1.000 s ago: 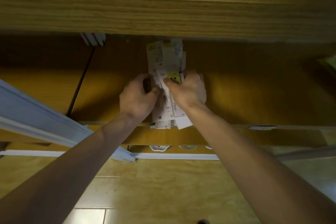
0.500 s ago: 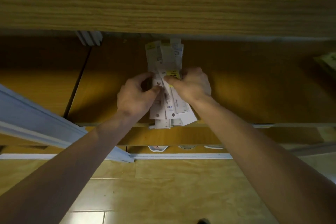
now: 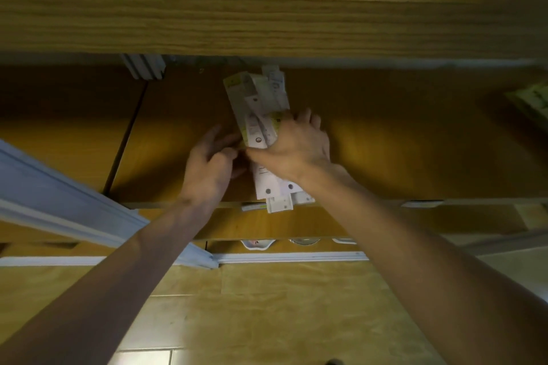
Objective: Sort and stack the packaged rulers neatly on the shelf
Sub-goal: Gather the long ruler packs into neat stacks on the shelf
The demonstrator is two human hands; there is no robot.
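Packaged rulers [image 3: 261, 115]: a loose bundle of long, flat, narrow packs of white card with small grey print and a few yellow-green patches; they lie on the wooden shelf, fanned a little, with far ends spread under the upper board and near ends sticking out over the front edge.
Shelf [image 3: 400, 157]: smooth, glossy wood board in warm orange-brown with a soft reflection; a dark straight seam divides it at the left.
Right hand [image 3: 296, 148]: it lies across the middle of the bundle, thumb stretched to the left over the top pack, fingers curved over the right edge of the packs; it grips the bundle.
Left hand [image 3: 210, 163]: just beside the left edge of the bundle, fingers relaxed and slightly bent, the tips touching the side of the packs; it holds nothing.
Upper board [image 3: 267, 24]: thick plank with rough streaked grain, paler than the shelf, across the whole view.
White rails [image 3: 145, 68]: ribbed, straight strips standing at the back left of the shelf.
White moulding [image 3: 74, 204]: long profile with stepped edges, running diagonally at the left.
Floor [image 3: 281, 305]: smooth yellowish tiles with thin joints.
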